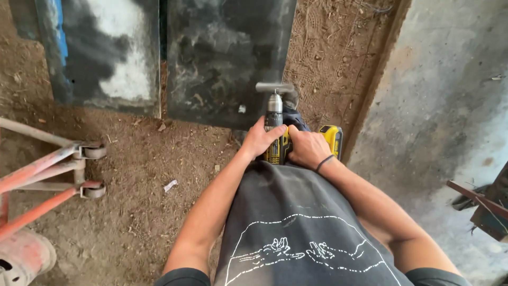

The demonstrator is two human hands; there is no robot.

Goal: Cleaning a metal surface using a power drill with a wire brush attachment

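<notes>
Landmark: the yellow-and-black cordless drill [279, 144], held in front of your waist, chuck pointing away from you toward the dark panels.
Left hand: your left hand [260, 139] is wrapped around the drill's left side, fingers closed on the body, forefinger lying up along it toward the chuck.
Right hand: your right hand [308, 148] is clamped on the drill's right side, on the grip; a dark band [324, 163] sits on the wrist just behind it.
Grip state: both hands closed tight on the drill, thumbs nearly meeting over its top.
Drill parts: silver chuck [274, 105] just beyond your fingers; yellow battery base [332, 137] sticks out right of your right hand.
Bit end: a grey T-shaped metal piece [275, 87] sits at the far tip of the chuck; can't tell how it's fixed.
Beyond drill: dark metal panel [222, 58] standing on the dirt, directly past the tip; a second panel with white patches and a blue edge [106, 53] further left of it.
Below drill: your grey shirt with a white line drawing [296, 233].
Left of drill: dirt floor [153, 180], well apart an orange-red metal frame with small wheels [63, 175].
Right of drill: concrete wall [444, 106]; rusty metal scrap [484, 204] far right, low.
</notes>
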